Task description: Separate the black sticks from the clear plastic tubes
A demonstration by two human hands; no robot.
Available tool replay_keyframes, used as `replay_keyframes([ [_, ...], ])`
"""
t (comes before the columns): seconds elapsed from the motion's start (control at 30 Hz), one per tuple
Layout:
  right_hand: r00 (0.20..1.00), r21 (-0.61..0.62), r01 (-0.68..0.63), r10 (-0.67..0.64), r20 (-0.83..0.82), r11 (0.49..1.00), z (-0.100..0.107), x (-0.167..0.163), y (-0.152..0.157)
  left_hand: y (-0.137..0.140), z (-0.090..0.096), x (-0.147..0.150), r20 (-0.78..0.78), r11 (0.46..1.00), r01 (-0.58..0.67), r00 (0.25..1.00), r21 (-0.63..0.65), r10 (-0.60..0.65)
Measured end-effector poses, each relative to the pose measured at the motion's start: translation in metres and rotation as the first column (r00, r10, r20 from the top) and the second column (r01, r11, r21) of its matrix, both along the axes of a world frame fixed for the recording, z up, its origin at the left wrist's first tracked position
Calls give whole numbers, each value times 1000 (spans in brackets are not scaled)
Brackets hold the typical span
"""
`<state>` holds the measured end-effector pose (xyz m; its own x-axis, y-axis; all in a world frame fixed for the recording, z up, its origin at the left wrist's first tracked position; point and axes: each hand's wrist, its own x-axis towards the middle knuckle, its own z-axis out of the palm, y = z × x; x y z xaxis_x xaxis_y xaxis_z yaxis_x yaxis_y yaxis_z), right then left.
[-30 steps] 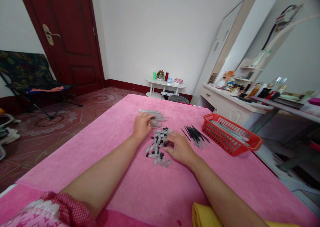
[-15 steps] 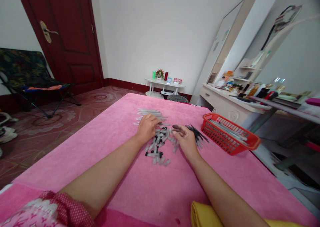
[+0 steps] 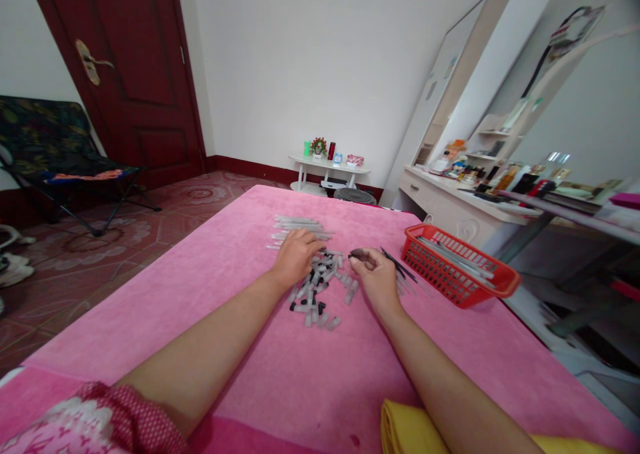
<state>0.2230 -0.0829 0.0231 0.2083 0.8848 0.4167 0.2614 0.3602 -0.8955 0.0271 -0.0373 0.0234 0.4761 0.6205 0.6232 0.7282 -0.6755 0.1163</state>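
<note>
My left hand [image 3: 296, 259] rests palm down at the near edge of a bundle of clear pen barrels [image 3: 300, 223]. Its fingers are curled, and what they hold, if anything, is hidden. Below its fingertips spreads a loose pile of frosted pen caps [image 3: 314, 287], mixed with small black parts. To the right of the pile, my right hand [image 3: 376, 274] is closed, thumb and fingers pinching a small black piece [image 3: 351, 257]. Black pen refills [image 3: 404, 269] lie fanned out just beyond its knuckles, partly covered by the hand.
A red plastic basket [image 3: 460, 267] holding long clear tubes stands at the right edge of the pink-covered table [image 3: 200, 307]. Folded yellow cloth [image 3: 413, 431] lies under my right forearm. A dressing table [image 3: 435, 194] with bottles is further right; a folding chair [image 3: 55, 141] stands left.
My right hand has drawn slightly away from the caps, and a small black piece now shows at its fingertips. The left hand has barely moved.
</note>
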Motion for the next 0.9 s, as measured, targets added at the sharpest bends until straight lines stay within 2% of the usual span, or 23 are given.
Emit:
replay_keyframes([
  [0.2,995,38,27,-30,93,999,1,-3,-1,-2,1,1,-27,999,27,999,26,-26],
  [0.9,976,81,71,-86,201,994,1,-1,-2,-3,2,2,-75,995,76,995,62,-71],
])
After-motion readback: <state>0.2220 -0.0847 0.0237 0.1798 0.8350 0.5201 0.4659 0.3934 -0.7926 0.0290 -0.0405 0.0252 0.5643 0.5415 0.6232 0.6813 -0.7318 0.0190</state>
